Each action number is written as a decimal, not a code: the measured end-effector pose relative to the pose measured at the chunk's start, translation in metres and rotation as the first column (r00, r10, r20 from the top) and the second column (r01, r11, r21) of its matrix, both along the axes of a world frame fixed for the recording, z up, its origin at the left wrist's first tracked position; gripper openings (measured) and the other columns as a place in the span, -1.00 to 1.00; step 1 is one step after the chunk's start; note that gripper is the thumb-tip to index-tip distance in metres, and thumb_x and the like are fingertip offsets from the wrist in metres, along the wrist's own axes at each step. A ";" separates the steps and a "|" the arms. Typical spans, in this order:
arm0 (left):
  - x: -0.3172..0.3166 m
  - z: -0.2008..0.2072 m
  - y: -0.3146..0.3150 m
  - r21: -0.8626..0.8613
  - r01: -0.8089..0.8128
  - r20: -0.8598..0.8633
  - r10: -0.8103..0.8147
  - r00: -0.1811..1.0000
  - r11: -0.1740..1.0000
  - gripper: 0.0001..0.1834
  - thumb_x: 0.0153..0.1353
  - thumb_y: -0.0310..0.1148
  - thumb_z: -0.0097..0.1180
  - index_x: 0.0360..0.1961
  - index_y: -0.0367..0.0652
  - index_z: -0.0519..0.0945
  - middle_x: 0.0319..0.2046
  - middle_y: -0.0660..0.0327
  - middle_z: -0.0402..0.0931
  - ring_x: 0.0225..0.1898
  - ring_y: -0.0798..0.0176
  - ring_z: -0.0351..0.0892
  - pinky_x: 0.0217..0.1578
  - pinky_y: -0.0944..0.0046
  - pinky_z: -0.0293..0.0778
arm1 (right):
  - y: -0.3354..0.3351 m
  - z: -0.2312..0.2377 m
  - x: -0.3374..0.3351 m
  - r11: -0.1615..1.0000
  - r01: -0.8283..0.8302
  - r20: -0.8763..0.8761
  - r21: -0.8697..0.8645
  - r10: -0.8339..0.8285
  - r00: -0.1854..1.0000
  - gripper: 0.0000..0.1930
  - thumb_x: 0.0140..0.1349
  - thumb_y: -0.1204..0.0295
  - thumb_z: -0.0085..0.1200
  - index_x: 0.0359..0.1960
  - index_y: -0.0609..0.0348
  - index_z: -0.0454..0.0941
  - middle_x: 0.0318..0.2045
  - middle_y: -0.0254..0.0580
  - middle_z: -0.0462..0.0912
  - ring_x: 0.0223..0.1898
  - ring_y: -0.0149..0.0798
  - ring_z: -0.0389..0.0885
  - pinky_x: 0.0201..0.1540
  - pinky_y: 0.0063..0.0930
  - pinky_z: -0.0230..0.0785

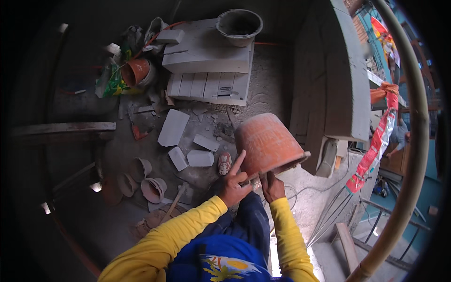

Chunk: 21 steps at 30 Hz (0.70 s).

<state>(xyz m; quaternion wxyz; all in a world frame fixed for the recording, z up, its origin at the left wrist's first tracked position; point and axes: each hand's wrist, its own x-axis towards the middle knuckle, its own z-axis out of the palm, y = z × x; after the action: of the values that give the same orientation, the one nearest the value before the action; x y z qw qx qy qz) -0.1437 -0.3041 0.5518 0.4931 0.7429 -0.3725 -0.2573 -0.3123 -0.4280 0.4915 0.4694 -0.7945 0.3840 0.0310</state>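
An orange, dust-caked bucket (268,143) is held up in front of me, tipped so that its base points away and its mouth faces down toward me. My left hand (235,185) grips the near left part of its rim, with the index finger stretched along the outer wall. Under the near edge, my right hand (273,187) is closed on the rim; its fingertips are partly hidden by the bucket. What is inside the bucket cannot be seen.
A stack of pale blocks (206,61) carries a mortar-smeared bucket (239,27). Cut block pieces (174,128) and rubble litter the floor. Several small buckets (153,190) stand at left near a long-handled tool (173,203). A block wall (329,70) and bamboo pole (416,141) flank the right.
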 end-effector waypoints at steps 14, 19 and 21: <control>0.067 -0.441 -0.066 0.203 -0.248 -0.709 0.317 0.629 0.947 -0.93 0.23 -0.46 0.23 -0.29 -0.19 0.59 -0.47 0.42 0.44 -0.43 0.50 0.35 -0.42 0.30 0.32 | -0.057 -0.356 0.035 0.625 0.509 -0.169 0.592 -0.521 0.837 -0.58 0.51 0.15 0.22 0.24 0.11 0.58 -0.56 -0.42 0.53 -0.67 -0.54 0.41 -0.68 -0.57 0.24; 0.076 -0.507 -0.068 0.371 -0.157 -0.717 0.389 0.578 0.915 -0.72 0.28 -0.22 0.32 -0.23 -0.18 0.54 -0.38 0.26 0.49 -0.40 0.36 0.50 -0.41 0.18 0.52 | -0.068 -0.368 0.027 0.668 0.518 -0.142 0.534 -0.533 0.834 -0.56 0.53 0.08 0.17 0.21 0.13 0.55 -0.53 -0.40 0.52 -0.67 -0.52 0.43 -0.68 -0.59 0.26; 0.070 -0.535 -0.041 0.432 -0.189 -0.662 0.453 0.597 0.882 -0.60 0.33 -0.07 0.37 -0.16 -0.20 0.57 -0.31 0.24 0.55 -0.33 0.34 0.55 -0.34 0.21 0.57 | -0.060 -0.373 0.026 0.660 0.544 -0.160 0.518 -0.551 0.819 -0.58 0.53 0.10 0.17 0.19 0.15 0.54 -0.53 -0.39 0.51 -0.67 -0.52 0.42 -0.69 -0.59 0.25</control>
<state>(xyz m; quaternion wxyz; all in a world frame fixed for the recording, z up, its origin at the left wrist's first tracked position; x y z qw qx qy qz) -0.0741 -0.3449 0.0169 0.5139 0.6947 0.0519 -0.5006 -0.2866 -0.4880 0.1181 0.6635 -0.4760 0.5772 -0.0087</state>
